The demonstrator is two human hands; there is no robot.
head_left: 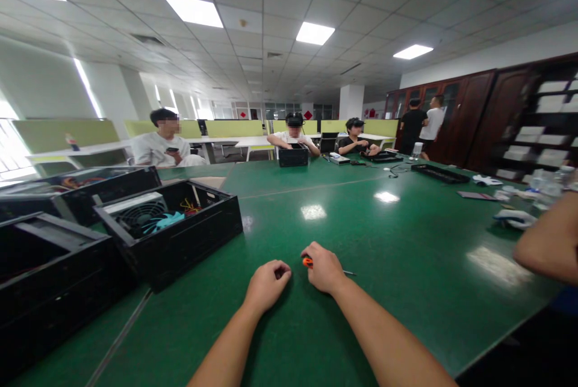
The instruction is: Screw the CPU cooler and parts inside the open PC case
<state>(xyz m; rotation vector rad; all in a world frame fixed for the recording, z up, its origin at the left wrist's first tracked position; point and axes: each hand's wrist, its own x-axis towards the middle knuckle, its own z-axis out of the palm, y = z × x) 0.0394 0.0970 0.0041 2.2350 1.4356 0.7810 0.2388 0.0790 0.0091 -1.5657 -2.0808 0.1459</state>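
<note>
Gripping the orange-handled screwdriver [307,262] in the right hand [326,269] now, wrapping the fingers right over it, baring just a little orange on the side facing the left hand [267,284] and poking a thin metal shaft [349,272] out on the other side, over the green tabletop [289,218]! Holding the left hand just beside, near that orange end but not touching it, curling its fingers loosely toward the thumb, hiding the inside of the curl and leaving no way of telling about anything small in there. Reaching both hands forward side by side, parting them by only a narrow strip of green. Over to the left, well apart from the screwdriver, spotting a black computer case [192,242], showing a blue fan [162,222] and yellow wires [192,205] inside, and crowding up against a second black case [54,297]. Looking across the tabletop, catching a person in white [282,136] bending over a small dark case [293,157], far beyond both hands.
</note>
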